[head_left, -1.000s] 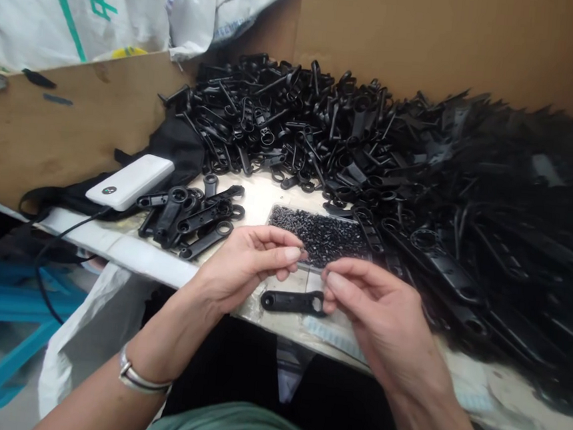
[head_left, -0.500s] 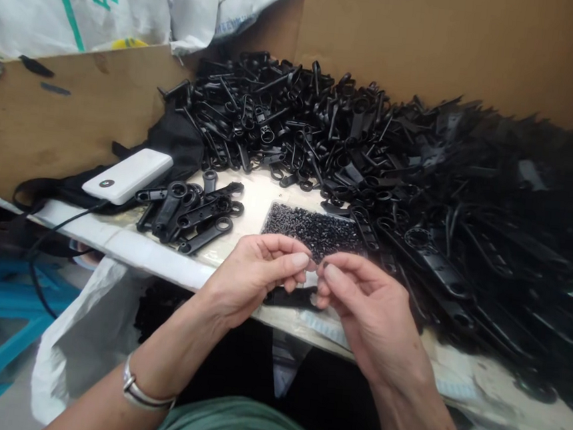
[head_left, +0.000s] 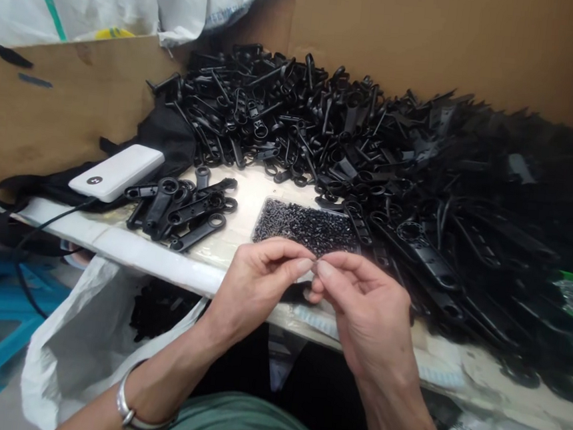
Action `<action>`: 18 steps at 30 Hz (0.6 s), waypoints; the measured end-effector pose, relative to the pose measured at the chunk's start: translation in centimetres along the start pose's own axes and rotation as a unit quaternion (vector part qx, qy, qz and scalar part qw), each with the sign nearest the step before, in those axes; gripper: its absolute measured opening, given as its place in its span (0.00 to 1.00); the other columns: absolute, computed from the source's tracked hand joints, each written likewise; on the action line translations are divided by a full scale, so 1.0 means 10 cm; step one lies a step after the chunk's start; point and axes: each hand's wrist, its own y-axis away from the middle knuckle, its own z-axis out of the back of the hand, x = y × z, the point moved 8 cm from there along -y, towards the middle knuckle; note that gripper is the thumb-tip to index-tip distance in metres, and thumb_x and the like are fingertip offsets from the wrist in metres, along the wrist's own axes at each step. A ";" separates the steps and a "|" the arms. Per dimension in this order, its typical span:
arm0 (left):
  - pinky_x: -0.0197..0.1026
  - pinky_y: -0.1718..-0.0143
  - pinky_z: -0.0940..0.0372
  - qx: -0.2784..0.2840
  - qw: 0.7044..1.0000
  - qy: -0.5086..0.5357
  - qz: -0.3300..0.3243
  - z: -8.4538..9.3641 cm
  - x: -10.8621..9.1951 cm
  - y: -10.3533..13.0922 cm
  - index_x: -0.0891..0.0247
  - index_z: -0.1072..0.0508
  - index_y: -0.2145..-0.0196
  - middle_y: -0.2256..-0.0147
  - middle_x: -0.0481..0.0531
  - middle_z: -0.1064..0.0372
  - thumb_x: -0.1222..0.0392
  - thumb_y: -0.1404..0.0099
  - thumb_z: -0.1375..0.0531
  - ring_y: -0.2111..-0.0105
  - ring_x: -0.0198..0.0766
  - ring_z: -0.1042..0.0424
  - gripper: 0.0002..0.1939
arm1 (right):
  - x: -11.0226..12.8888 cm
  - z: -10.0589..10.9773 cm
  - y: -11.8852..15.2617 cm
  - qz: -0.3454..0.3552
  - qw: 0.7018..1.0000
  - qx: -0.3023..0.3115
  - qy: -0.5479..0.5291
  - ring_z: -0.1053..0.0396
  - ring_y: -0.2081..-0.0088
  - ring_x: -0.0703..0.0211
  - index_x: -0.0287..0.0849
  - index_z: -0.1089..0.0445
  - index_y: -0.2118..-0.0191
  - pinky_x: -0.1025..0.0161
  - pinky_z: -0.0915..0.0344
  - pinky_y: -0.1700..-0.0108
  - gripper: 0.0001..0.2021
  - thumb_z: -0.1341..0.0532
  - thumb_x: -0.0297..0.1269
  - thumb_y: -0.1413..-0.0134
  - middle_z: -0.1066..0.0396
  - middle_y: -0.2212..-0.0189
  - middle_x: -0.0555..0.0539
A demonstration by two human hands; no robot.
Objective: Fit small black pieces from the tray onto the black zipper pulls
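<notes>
My left hand (head_left: 261, 280) and my right hand (head_left: 364, 302) meet fingertip to fingertip at the middle of the view, each in a pinch. Whatever lies between the fingertips is too small to make out. Just behind them is a shallow clear tray (head_left: 256, 220) full of tiny dark pieces (head_left: 300, 223). A black part (head_left: 296, 292) lies partly hidden below my fingers at the table's edge. To the left, several black arm-shaped parts with ring ends (head_left: 197, 234) form a small heap.
A large pile of black parts (head_left: 344, 126) spreads across the back and right, before cardboard walls (head_left: 432, 40). A white power bank (head_left: 117, 172) with a cable lies left. An open white bag (head_left: 70, 330) hangs below the table edge, near a blue stool (head_left: 11, 325).
My fingertips have come together from a small gap. The view has shifted slightly, so the table things appear a little further left and more of the white bag's opening shows.
</notes>
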 end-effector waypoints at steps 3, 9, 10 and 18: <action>0.32 0.59 0.35 -0.007 0.992 -0.108 -0.056 0.03 -0.11 0.02 0.62 0.22 0.63 0.62 0.50 0.25 0.63 0.37 0.39 0.62 0.34 0.28 0.06 | -0.02 0.03 0.00 -0.008 1.000 -0.003 0.011 0.32 0.78 0.66 0.38 0.26 0.68 0.68 0.30 0.73 0.09 0.30 0.33 0.56 0.28 0.80 0.51; 0.32 0.60 0.35 0.027 0.965 -0.220 -0.137 -0.08 -0.23 0.06 0.62 0.22 0.66 0.66 0.49 0.25 0.67 0.36 0.41 0.65 0.33 0.28 0.07 | -0.03 0.03 0.02 0.001 1.000 0.011 0.016 0.31 0.76 0.65 0.38 0.27 0.67 0.67 0.30 0.72 0.09 0.30 0.33 0.56 0.28 0.79 0.51; 0.32 0.61 0.35 0.024 0.966 -0.220 -0.134 -0.08 -0.23 0.06 0.62 0.22 0.67 0.67 0.48 0.25 0.67 0.36 0.41 0.66 0.33 0.28 0.07 | -0.03 0.02 0.02 0.002 1.000 0.015 0.016 0.31 0.76 0.65 0.38 0.27 0.67 0.67 0.30 0.71 0.09 0.30 0.33 0.55 0.28 0.79 0.51; 0.31 0.68 0.34 0.017 0.999 -0.040 0.030 -0.02 -0.04 0.07 0.63 0.22 0.68 0.70 0.48 0.24 0.63 0.38 0.38 0.70 0.33 0.28 0.04 | -0.11 0.04 0.05 -0.088 0.991 0.064 -0.073 0.33 0.73 0.70 0.42 0.26 0.67 0.73 0.32 0.70 0.07 0.30 0.33 0.55 0.27 0.71 0.50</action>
